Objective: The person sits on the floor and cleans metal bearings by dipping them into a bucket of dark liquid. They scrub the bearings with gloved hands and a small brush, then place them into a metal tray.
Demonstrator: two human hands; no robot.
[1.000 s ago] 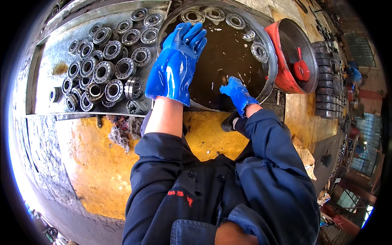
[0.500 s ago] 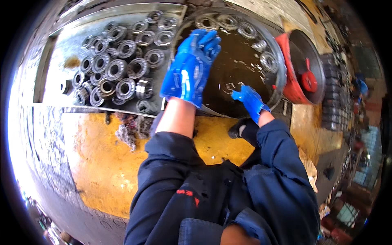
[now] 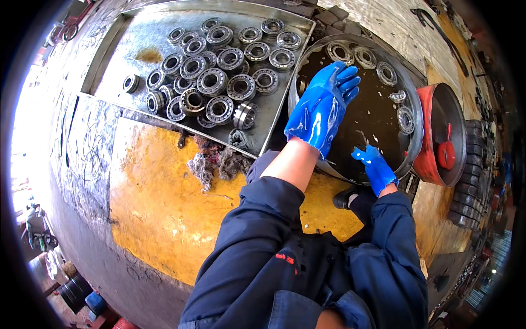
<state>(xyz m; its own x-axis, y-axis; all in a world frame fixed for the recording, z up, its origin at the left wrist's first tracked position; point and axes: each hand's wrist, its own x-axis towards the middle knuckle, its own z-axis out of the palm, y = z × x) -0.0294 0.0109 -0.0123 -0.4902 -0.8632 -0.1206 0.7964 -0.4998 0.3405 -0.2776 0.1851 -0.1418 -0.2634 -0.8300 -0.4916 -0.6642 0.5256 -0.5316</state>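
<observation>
My left hand (image 3: 323, 107), in a wet blue rubber glove, is stretched out over the left side of a round metal tub (image 3: 419, 137). Its fingers are extended and slightly apart, and no object shows in it. Dark brown liquid (image 3: 367, 109) fills the tub. At the liquid's near side, my right hand (image 3: 377, 169), gloved the same way, reaches down with its fingertips at the surface. Whether they hold anything is hidden. Several ring bearings, one being a bearing (image 3: 386, 73), sit along the tub's far and right inner edge.
Left of the tub, a shallow metal tray (image 3: 123, 55) carries many bearings (image 3: 212, 81) in a loose pile. A red-sided bowl (image 3: 430, 137) with a red round-headed tool (image 3: 446, 156) stands at right. Grey rags (image 3: 203, 167) lie by the tray on yellow flooring (image 3: 159, 203).
The whole view has shifted, so the tray, tub and both hands appear farther right and lower. Relative to the tub, both hands stay nearly where they were.
</observation>
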